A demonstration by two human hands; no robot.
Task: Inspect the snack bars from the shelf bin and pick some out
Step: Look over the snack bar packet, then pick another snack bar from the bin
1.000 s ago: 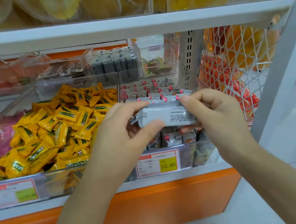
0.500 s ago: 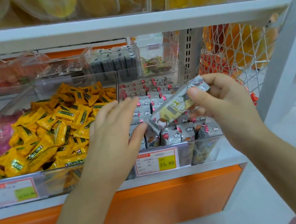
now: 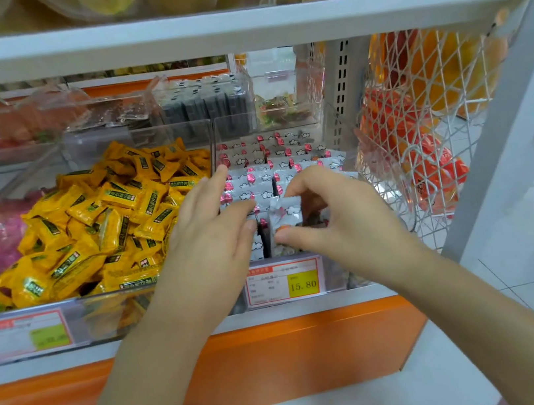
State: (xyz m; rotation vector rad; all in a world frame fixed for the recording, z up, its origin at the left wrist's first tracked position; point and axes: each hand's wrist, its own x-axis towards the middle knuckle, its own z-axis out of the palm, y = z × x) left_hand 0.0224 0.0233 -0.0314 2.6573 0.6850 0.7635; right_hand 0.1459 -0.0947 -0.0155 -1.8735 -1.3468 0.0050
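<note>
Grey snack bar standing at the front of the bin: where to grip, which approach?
Pinch the snack bar by its exposed top end, across the flat faces, coming from above. It stands roughly upright, packed among others in the bin, so its sides look blocked. The right hand pinches it there.

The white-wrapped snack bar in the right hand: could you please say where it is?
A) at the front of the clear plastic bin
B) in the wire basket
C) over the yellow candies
A: the right hand pinches the white-wrapped snack bar near the front wall of the clear plastic bin.
</note>
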